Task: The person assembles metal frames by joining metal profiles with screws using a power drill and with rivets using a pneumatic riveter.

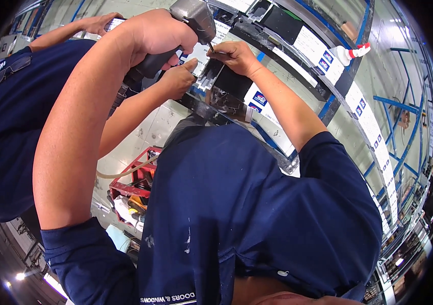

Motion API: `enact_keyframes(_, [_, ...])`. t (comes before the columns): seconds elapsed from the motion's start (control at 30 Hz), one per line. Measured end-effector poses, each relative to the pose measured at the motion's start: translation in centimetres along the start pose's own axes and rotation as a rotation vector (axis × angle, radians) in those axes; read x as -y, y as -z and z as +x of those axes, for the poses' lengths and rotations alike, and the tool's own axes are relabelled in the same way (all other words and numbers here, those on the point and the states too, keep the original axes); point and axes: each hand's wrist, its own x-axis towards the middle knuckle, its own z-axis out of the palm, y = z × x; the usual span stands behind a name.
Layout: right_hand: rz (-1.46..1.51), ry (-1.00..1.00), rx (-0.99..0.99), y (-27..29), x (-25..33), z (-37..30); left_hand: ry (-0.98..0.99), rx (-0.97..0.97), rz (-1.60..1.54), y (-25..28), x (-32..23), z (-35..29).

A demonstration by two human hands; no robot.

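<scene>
My left hand [158, 33] is wrapped around the grip of a grey power screwdriver [193, 18]. Its bit points down at a dark metal frame profile [237, 84] that carries white protective film. My right hand [234, 55] pinches something small right at the bit's tip; what it is stays too small to tell. A co-worker's hand [176, 79] presses on the profile just left of the bit, thumb raised. That person's other hand [97, 23] rests farther left on the film.
The co-worker in a dark blue shirt [8, 127] stands close on my left. A red cart [135, 180] with tools sits on the floor below, a beige hose [125, 173] across it. A white tube with a red cap [354, 52] lies on the frames. Blue racks [399, 137] line the right.
</scene>
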Motion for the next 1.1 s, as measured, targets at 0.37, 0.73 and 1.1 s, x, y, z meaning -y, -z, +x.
enact_keyframes(0.37, [-0.051, -0.043, 0.005, 1.1, 0.0, -1.2, -0.021, 0.002, 0.032, -1.5, -0.7, 0.6])
enact_keyframes(0.73, [0.201, -0.159, -0.009, 0.9, 0.4, -1.1, -0.055, -0.011, 0.087, -2.1, -1.2, 0.3])
enact_keyframes(1.1, [0.232, -0.200, -0.005, 1.7, 0.0, -2.2, -0.128, -0.018, 0.106, -3.3, -1.9, 1.0])
